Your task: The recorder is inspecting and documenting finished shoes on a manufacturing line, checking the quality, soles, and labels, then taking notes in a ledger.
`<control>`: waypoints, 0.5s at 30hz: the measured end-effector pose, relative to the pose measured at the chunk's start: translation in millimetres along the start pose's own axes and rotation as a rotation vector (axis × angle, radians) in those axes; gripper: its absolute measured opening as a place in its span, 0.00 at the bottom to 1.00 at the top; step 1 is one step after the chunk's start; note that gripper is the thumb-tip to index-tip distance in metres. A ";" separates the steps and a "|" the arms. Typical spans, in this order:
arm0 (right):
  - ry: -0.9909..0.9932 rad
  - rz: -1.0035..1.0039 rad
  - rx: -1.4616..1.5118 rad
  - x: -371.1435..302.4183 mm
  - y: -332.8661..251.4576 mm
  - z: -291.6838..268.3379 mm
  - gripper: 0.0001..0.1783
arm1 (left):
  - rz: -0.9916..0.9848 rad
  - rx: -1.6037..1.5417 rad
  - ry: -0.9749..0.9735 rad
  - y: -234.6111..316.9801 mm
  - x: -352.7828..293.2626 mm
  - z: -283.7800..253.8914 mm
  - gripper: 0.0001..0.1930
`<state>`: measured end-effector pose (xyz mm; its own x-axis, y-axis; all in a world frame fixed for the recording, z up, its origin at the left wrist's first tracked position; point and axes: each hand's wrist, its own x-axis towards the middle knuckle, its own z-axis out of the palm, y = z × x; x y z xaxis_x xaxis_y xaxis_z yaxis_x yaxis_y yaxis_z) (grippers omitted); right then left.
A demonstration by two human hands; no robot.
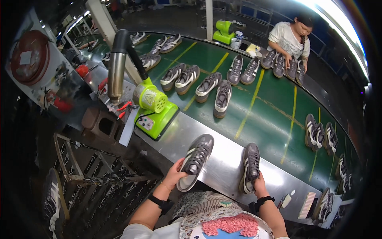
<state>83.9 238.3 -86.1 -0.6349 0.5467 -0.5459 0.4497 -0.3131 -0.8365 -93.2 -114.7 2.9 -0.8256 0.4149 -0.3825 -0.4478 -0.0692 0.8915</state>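
Observation:
My left hand [174, 175] is closed on the heel end of a dark grey sneaker [196, 159] with pale side stripes, its toe pointing away from me over the metal bench edge. A matching sneaker [250, 165] is gripped at the heel by my right hand [260, 186], toe also pointing away, above the bench. The two shoes are apart, with bare metal bench [225, 169] showing between them. Fingers of both hands are partly hidden behind the shoes. A black band circles each of my wrists.
Beyond the bench runs a green conveyor [262, 119] with yellow lines, carrying several pairs of similar sneakers [209, 87]. A lime-green hot-air blower [155, 107] stands at the left. Across the belt, a person [290, 40] handles shoes. A metal rack [79, 159] is at lower left.

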 end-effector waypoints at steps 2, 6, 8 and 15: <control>0.045 -0.009 0.015 -9.4 -6.5 -7.5 0.28 | 0.081 0.233 -0.070 -37.1 27.7 26.5 0.39; 0.401 -0.506 -1.014 -55.3 -22.7 -12.3 0.41 | 0.412 1.132 -0.061 -60.1 41.0 98.1 0.46; 0.269 -0.525 -1.092 -69.2 -21.3 -12.3 0.47 | 0.442 1.053 -0.235 -71.3 44.2 114.1 0.36; 0.086 -0.398 -0.623 -51.8 9.7 -29.2 0.34 | 0.097 0.650 -0.371 -87.0 66.4 117.0 0.25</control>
<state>139.5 229.6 -64.6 -0.7843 0.5935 -0.1807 0.4852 0.4052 -0.7749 -68.9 25.0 -71.6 -0.6299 0.7203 -0.2906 0.0083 0.3804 0.9248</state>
